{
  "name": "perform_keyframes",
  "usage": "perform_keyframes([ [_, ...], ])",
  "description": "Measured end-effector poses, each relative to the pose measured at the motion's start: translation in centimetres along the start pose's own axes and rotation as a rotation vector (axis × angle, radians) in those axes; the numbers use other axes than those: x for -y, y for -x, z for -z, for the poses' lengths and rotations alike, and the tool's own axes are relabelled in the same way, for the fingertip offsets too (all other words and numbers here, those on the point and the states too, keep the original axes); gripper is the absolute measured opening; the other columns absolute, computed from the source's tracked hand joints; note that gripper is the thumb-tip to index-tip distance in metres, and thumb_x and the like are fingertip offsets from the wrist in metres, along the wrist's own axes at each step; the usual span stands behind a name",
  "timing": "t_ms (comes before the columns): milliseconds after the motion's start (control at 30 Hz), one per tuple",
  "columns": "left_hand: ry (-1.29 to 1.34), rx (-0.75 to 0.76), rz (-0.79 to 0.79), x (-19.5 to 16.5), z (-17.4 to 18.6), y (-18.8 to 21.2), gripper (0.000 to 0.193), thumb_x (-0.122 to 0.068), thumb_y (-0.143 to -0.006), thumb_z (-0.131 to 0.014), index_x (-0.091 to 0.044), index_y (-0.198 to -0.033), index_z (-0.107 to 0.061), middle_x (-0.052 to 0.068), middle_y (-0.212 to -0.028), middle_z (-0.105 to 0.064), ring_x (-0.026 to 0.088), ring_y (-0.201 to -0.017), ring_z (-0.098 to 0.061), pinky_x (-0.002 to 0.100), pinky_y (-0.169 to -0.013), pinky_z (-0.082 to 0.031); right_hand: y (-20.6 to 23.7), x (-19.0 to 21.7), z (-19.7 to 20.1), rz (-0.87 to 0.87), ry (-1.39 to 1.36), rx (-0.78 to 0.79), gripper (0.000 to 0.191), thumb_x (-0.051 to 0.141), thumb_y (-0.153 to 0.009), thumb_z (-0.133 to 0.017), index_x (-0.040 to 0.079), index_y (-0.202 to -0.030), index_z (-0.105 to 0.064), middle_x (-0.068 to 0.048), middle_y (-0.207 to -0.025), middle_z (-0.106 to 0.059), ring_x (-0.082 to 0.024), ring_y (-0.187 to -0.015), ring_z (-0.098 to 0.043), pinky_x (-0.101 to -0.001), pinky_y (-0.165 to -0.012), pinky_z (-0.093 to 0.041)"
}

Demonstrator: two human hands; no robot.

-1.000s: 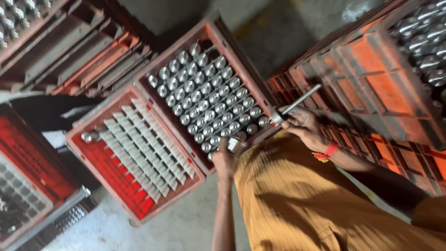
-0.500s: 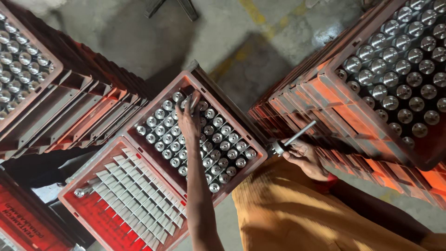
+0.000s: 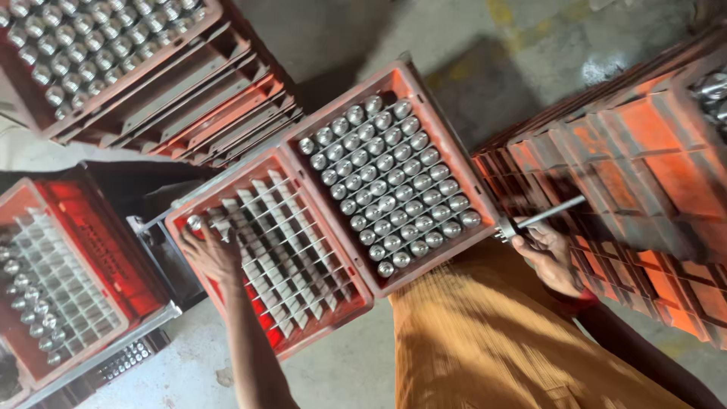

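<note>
1. Red crate with a white divider grid [image 3: 303, 303], almost bare, sits near and left of centre; the left hand [image 3: 208, 254] now rests over its far-left corner, beside a lone silver cylinder [image 3: 195, 222] standing in a corner cell.
2. Half a second ago that hand was stretched over the neighbouring crate full of silver cylinders [image 3: 390, 178]; it has since crossed to the grid crate, which suggests a piece was carried over. Its fingers are curled down over the cells, but whether they clasp anything I cannot tell.
3. Right hand [image 3: 549, 257], at the near right, is clenched around a slim metal rod [image 3: 541, 218], as in both earlier frames; the rod points right, toward a stack of orange crates [image 3: 644, 159].
4. Far left, another stack [image 3: 144, 68] carries more cylinders; at the near left, a further red crate [image 3: 68, 280] is partly filled.
5. Orange cloth [image 3: 492, 341] covers the person's lap below.
</note>
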State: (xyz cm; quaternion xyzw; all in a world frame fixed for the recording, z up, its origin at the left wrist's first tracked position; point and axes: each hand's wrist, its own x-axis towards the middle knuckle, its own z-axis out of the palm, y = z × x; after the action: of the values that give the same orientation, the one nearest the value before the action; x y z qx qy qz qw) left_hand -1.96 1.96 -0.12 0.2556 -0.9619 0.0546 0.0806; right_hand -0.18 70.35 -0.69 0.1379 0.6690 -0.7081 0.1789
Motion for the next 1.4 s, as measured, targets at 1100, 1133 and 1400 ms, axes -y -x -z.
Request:
perform_keyframes([
  [1100,1.371,0.421,0.502,-21.9,8.1,25.6,0.032,-0.018,-0.081,-0.087,-0.002,-0.100,-0.067,0.005,-0.078,-0.069,0.016,-0.067,-0.065,0.033,-0.064,-0.054,0.8,7.8,-16.2,-0.007,0.067,0.556,0.051,0.010,-0.091,-0.075,-0.003,-0.137,-0.060,-0.012,-0.143,-0.061,-0.022,-0.129,-0.060,-0.0366,-0.110,-0.049],
  [1133,1.337,0.407,0.395,-22.7,10.0,25.4,0.031,-0.017,-0.078,-0.086,-0.004,-0.101,-0.070,0.007,-0.081,-0.073,0.018,-0.071,-0.070,0.034,-0.066,-0.056,0.7,8.6,-16.9,0.038,0.049,0.601,0.049,0.009,-0.092,-0.075,-0.003,-0.137,-0.059,-0.013,-0.145,-0.060,-0.022,-0.132,-0.058,-0.0370,-0.113,-0.047],
  [1400,1.276,0.690,0.199,-28.0,17.9,21.9,0.037,-0.018,-0.073,-0.086,-0.005,-0.105,-0.073,0.013,-0.087,-0.076,0.026,-0.078,-0.074,0.039,-0.069,-0.057,0.5,9.3,-13.7,-0.012,0.157,0.746,0.044,0.002,-0.090,-0.074,0.000,-0.132,-0.060,-0.012,-0.148,-0.059,-0.021,-0.129,-0.060,-0.0369,-0.109,-0.050],
])
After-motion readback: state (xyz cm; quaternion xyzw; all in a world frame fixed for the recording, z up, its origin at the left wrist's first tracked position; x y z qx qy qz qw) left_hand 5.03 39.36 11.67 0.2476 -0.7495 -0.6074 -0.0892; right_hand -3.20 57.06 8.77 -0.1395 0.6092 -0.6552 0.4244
